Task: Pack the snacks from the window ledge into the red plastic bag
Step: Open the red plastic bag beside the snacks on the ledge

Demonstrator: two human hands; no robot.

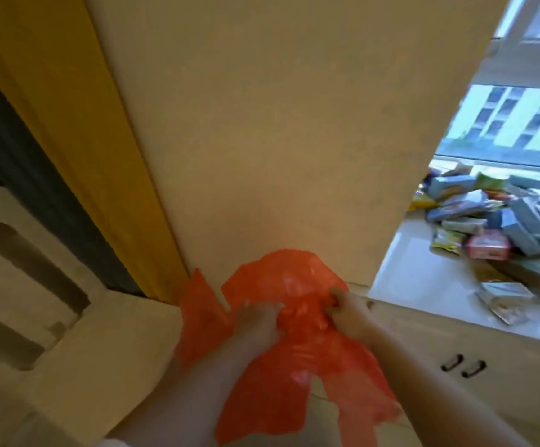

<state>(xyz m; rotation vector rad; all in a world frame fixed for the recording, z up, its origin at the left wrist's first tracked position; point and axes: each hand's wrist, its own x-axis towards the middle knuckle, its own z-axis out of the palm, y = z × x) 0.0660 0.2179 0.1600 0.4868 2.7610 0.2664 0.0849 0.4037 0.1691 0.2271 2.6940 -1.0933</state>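
I hold the red plastic bag [297, 321] in front of me with both hands, low against the plain beige wall [278, 124]. My left hand [257, 321] bunches the thin film at the bag's upper left, fingers curled into it; my right hand [347, 309] pinches a fold at the upper right. The picture is smeared with motion, so I cannot tell whether the bag's mouth is parted between my hands. The plastic is crinkled, glossy and limp, with loose flaps hanging below my wrists and one pointed flap sticking up at the left.

The snacks [494, 214] lie well apart from the bag, heaped on the window ledge [400, 279] to my right: small boxes and flat packets in blue, green, yellow and pink, piled unevenly against the window [513, 124]. The near part of the ledge is bare, smooth and pale, and its front edge runs just right of my right hand. Below it are cabinet doors with two dark handles [463, 366]. To my left, a yellow curtain [68, 124] hangs down to a pale, blocky surface [36, 317].
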